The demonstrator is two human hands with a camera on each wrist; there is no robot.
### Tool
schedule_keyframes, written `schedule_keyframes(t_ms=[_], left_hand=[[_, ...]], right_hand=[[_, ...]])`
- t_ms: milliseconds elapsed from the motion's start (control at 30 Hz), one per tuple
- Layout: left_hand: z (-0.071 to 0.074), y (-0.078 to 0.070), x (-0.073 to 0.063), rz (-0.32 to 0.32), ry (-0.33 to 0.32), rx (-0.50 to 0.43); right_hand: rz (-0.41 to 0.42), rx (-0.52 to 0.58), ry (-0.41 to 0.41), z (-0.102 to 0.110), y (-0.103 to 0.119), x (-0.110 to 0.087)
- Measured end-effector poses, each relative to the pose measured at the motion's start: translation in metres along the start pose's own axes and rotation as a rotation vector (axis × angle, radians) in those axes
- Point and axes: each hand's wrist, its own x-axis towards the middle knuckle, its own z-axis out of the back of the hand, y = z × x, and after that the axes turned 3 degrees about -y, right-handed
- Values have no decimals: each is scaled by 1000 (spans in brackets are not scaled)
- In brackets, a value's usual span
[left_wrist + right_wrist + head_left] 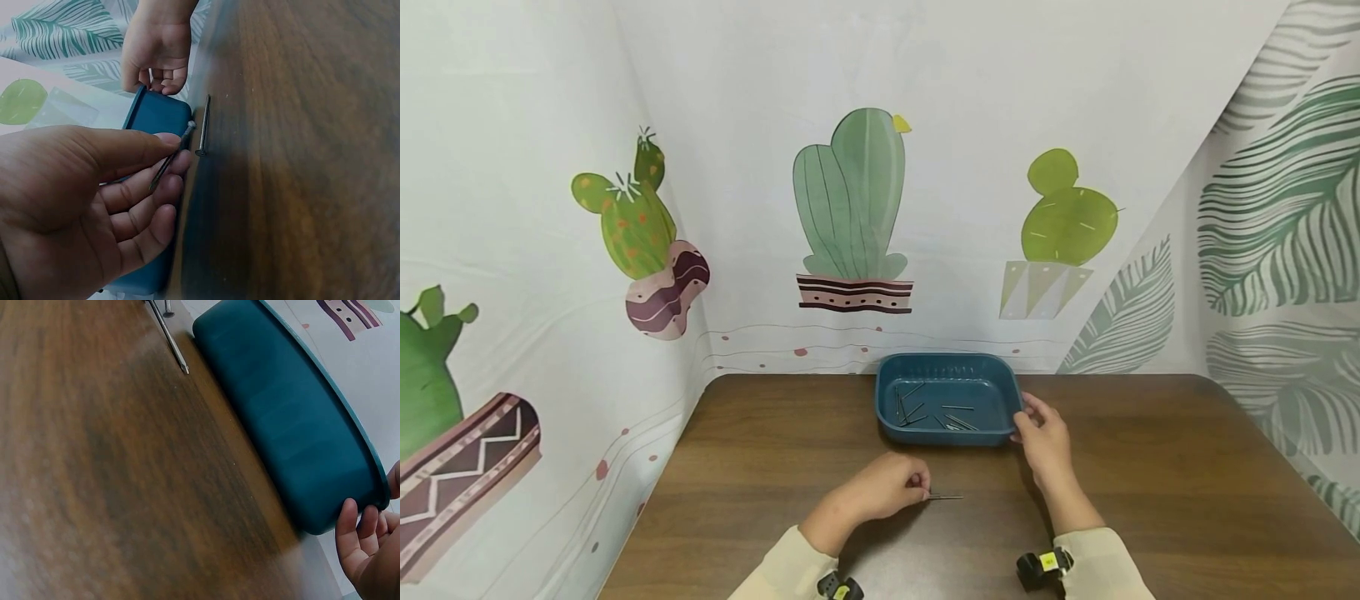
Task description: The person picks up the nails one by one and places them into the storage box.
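Note:
My left hand (891, 485) is over the table in front of the blue tray (951, 437). Between its thumb and forefinger it pinches a nail (164, 167), whose head and point both show in the left wrist view. A second nail (205, 125) lies on the table close to those fingertips; the two nearly line up in the head view. At the tray's right end, my right hand (1045, 437) grips the rim, with fingers against the outer wall and thumb on the rim. Several nails (958, 407) lie scattered on the tray's floor.
The brown wooden table (760, 450) runs back to a white cloth (737, 208) printed with cacti and leaves. The tray stands at the table's back edge, close against that cloth. Each wrist wears a black camera (1037, 569) over a pale sleeve (1101, 562).

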Motion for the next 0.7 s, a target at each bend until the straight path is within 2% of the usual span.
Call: schedule_keyframes(t_ms=[167,700], left_hand=[[0,1,1,5,-28,-26],[2,2,1,-16,-58,29]], right_hand=[[8,-8,-6,0,0,0],[1,-25,-20,-3,0,-1]])
